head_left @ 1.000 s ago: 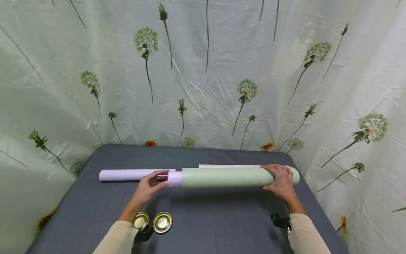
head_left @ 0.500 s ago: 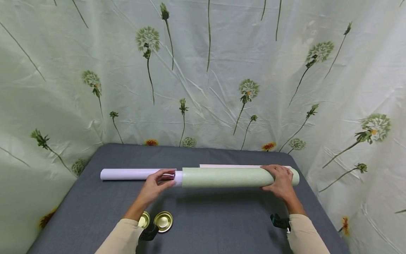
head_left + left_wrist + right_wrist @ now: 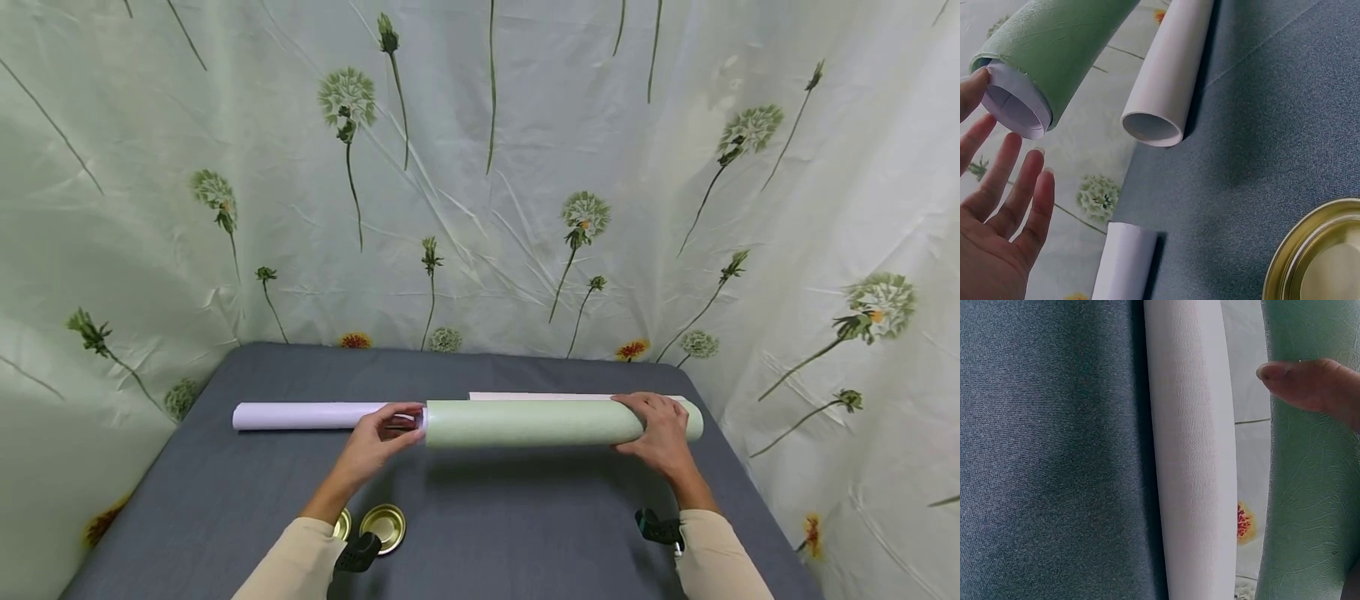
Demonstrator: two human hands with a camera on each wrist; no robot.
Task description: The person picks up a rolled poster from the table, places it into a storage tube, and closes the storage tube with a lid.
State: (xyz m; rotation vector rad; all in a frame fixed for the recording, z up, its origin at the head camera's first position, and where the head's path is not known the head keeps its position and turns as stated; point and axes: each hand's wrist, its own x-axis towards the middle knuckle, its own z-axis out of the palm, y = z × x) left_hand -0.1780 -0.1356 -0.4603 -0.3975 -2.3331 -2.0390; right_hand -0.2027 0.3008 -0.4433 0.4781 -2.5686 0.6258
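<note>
Left hand point(image 3: 367, 442), spread, touches smooth lilac tubing point(image 3: 1017, 80); right hand point(image 3: 660, 425) grips a crinkled green cylinder point(image 3: 525, 423).

Roll point(image 3: 1021, 83) inside outer tube point(image 3: 532, 423), depth unclear

Grey table, rounded far corners. Lavender roll lying crosswise on it point(image 3: 300, 416), far left. Pale pink roll point(image 3: 540, 396) on far right part of table, hollow end facing left. Gold dish point(image 3: 383, 529) near left, round, rimmed; second gold dish point(image 3: 342, 525) just left of it, mostly hidden. White curtain point(image 3: 472, 200) beyond far edge and along both sides: creased, printed with dandelions, stems, orange blooms.
</note>
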